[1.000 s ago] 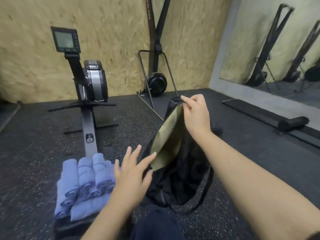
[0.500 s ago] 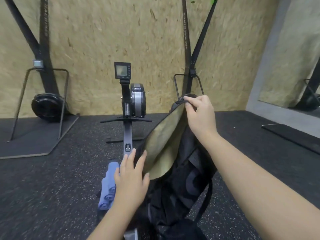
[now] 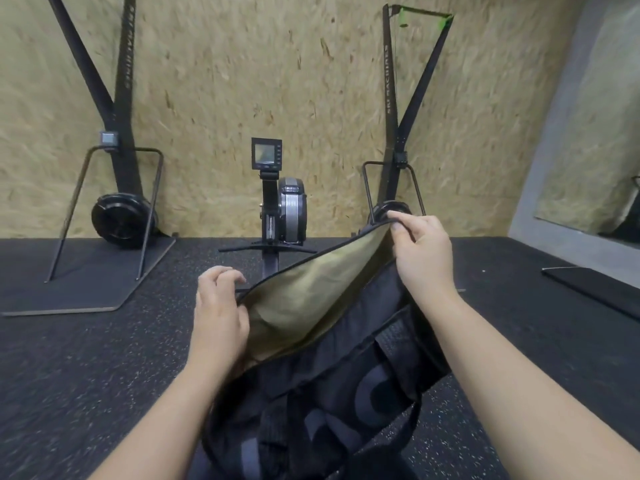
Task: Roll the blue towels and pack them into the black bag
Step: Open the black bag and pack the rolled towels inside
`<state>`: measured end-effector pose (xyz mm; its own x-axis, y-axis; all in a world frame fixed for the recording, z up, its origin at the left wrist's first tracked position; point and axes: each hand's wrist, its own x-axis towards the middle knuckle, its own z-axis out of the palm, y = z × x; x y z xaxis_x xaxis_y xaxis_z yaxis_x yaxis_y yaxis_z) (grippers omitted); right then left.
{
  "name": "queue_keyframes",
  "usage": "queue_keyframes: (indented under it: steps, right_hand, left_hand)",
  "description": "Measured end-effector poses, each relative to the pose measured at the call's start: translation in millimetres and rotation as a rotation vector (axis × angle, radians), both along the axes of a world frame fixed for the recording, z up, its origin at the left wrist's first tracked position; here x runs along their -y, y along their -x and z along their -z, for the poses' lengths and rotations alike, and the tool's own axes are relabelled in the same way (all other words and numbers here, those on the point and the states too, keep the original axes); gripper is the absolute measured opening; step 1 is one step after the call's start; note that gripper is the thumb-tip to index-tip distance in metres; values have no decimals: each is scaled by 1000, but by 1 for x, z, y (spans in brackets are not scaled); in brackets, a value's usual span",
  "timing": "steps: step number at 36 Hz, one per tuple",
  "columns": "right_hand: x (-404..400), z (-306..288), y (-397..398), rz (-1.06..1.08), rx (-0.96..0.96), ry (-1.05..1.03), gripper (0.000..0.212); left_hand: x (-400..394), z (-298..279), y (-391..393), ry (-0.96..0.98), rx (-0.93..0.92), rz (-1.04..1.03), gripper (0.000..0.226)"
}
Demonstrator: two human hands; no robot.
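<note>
right hand pinches the rim of the black bag at 1 o'clock. left hand, fingers curled, grips the rim at 9 o'clock. blue towels not in view. recommended: spread the rim wide and taut before loading.

Your left hand fingers curled, gripping the lower rim of the black fabric bag, your right hand raised, pinching its upper rim, both forearms extended forward

Black bag: matt cloth, tan lining. Floor: speckled rubber. Wall: rough chipboard.
</note>
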<state>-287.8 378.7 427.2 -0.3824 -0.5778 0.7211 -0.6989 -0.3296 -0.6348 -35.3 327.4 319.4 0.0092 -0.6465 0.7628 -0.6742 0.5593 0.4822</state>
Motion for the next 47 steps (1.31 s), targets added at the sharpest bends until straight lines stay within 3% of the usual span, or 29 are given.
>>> queue_keyframes:
  steps: [3, 7, 11, 14, 19, 25, 33, 39, 44, 47]
  right_hand:
    - [0, 1, 4, 11, 30, -24, 26]
    - [1, 6, 9, 15, 31, -59, 26]
    - [-2, 12, 14, 38, 39, -100, 28]
    - [-5, 17, 19, 58, 56, -126, 27]
    - [-12, 25, 26, 88, 50, -143, 28]
    - [-11, 48, 27, 111, 18, -165, 26]
    - [4, 87, 32, 107, -46, -307, 25]
    - [24, 125, 27, 118, -46, -412, 24]
    - [37, 155, 23, 153, -39, -530, 18]
    - [42, 174, 26, 127, -102, -600, 25]
  left_hand:
    - [-4, 4, -8, 124, 38, 142, 43]
    - [-9, 11, -14, 128, 258, 164, 17]
    - [-5, 20, -26, -3, 346, 46, 31]
    - [-2, 28, -31, -52, 354, -21, 62]
    - [-6, 31, -36, -101, 303, -144, 74]
    - [2, 26, -38, -465, 346, -107, 80]
    - [24, 40, -61, -870, 594, -23, 95]
    - [38, 53, -77, -892, 702, -56, 98]
    - [38, 91, -85, -919, 644, -7, 98]
    - [34, 116, -85, -907, 565, 22, 91]
